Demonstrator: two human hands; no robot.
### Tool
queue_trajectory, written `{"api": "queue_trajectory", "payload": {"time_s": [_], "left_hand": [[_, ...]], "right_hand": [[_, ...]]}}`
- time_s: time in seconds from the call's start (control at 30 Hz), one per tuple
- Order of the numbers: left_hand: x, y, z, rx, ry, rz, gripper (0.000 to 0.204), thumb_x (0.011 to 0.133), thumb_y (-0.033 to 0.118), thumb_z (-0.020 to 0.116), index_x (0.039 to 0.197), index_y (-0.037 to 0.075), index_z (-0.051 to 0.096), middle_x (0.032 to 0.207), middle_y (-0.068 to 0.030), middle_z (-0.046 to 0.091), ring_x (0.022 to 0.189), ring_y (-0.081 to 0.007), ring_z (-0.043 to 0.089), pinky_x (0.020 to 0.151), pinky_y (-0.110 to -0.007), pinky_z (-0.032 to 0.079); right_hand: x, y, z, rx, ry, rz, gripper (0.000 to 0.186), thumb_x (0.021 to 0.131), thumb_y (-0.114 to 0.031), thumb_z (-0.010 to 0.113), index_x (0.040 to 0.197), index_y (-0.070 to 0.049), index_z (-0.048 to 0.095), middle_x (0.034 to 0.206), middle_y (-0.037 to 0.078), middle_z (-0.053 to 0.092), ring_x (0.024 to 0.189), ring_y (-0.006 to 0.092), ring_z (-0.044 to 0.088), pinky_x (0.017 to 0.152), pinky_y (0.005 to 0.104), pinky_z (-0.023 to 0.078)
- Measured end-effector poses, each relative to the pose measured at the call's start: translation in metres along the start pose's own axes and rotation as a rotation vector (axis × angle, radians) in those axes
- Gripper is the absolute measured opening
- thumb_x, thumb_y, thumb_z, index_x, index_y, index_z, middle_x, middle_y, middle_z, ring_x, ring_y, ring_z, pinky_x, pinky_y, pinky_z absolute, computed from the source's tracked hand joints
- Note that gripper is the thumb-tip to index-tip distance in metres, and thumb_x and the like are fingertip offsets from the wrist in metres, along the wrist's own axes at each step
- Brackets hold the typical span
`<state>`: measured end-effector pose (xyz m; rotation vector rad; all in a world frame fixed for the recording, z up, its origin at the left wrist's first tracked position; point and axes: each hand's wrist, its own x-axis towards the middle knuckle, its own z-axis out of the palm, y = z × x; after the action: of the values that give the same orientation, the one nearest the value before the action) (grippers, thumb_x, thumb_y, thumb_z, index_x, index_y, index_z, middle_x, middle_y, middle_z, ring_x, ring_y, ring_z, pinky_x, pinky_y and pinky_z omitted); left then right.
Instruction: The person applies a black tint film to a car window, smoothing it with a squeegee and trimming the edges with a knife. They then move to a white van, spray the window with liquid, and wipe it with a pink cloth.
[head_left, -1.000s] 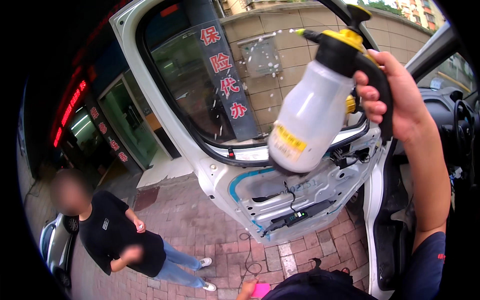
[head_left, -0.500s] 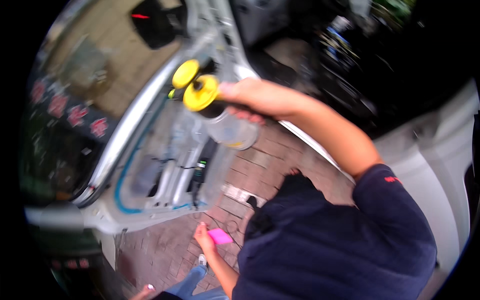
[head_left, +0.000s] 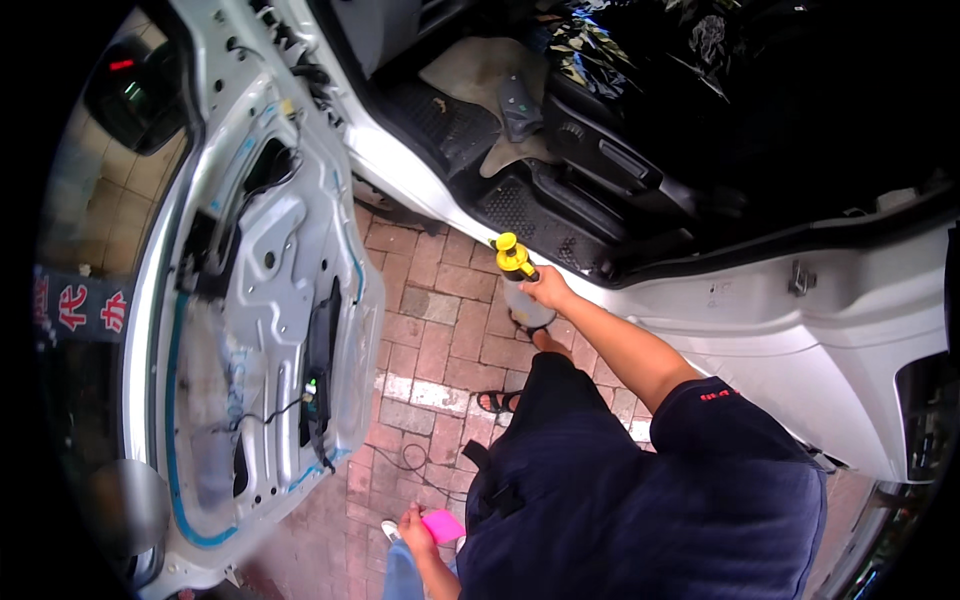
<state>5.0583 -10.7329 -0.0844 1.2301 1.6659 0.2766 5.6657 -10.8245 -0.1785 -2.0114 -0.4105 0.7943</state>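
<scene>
Spray bottle [head_left: 516, 294] is held to the right of the open car door [head_left: 270, 300], apart from it; it is gripped near its top by the right hand [head_left: 547, 288], the grip closed. Bottle body lies on the door side of that grip, long axis roughly upright, yellow pump head [head_left: 507, 243] up. By the left hand [head_left: 415, 527], well apart from the bottle, a pink sheet [head_left: 443, 526] is pinched near the door's free end.
</scene>
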Motion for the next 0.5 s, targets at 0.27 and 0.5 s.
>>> {"api": "queue_trajectory", "payload": {"time_s": [0.27, 0.5], "left_hand": [[-0.011, 0.040, 0.075, 0.095, -0.074, -0.068, 0.034, 0.100, 0.026, 0.063, 0.080, -0.001, 0.068, 0.070, -0.0022, 0.061, 0.063, -0.0112, 0.050, 0.059, -0.029, 0.041], [-0.029, 0.088, 0.112, 0.593, -0.203, -0.055, 0.043, 0.096, 0.034, 0.053, 0.112, 0.001, 0.076, 0.115, -0.0254, 0.072, 0.114, -0.0359, 0.065, 0.101, -0.043, 0.049]], "right_hand": [[0.127, 0.111, -0.081, 0.018, 0.187, 0.043, 0.054, 0.083, -0.028, 0.084, 0.125, 0.001, 0.066, 0.105, 0.017, 0.073, 0.095, 0.0230, 0.067, 0.088, 0.0375, 0.052], [0.182, 0.133, -0.103, -0.257, 0.294, 0.334, 0.055, 0.085, -0.027, 0.079, 0.132, -0.003, 0.062, 0.118, 0.027, 0.069, 0.112, 0.0420, 0.066, 0.096, 0.0449, 0.053]]}}
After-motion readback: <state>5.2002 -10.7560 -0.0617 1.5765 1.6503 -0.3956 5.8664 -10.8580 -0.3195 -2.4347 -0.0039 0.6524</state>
